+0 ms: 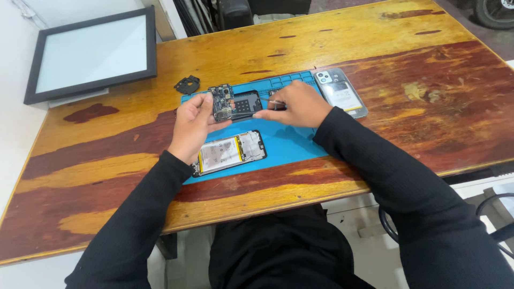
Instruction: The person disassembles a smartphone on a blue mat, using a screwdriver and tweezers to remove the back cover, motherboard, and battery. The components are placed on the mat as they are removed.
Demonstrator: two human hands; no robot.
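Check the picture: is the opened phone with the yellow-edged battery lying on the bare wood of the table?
No, the opened phone lies on the blue mat, below the left hand.

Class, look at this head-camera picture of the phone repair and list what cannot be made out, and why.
- Tool in the right hand: head view, mostly hidden by the fingers.
- Parts on the circuit board held by the left hand: too small.
- Lower end of the opened phone: covered by the left wrist.
- Wheel: cut off by the top edge.

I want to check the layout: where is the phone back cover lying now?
In the head view, the phone back cover lies on the wooden table at the right end of the blue repair mat, just beyond the right hand.
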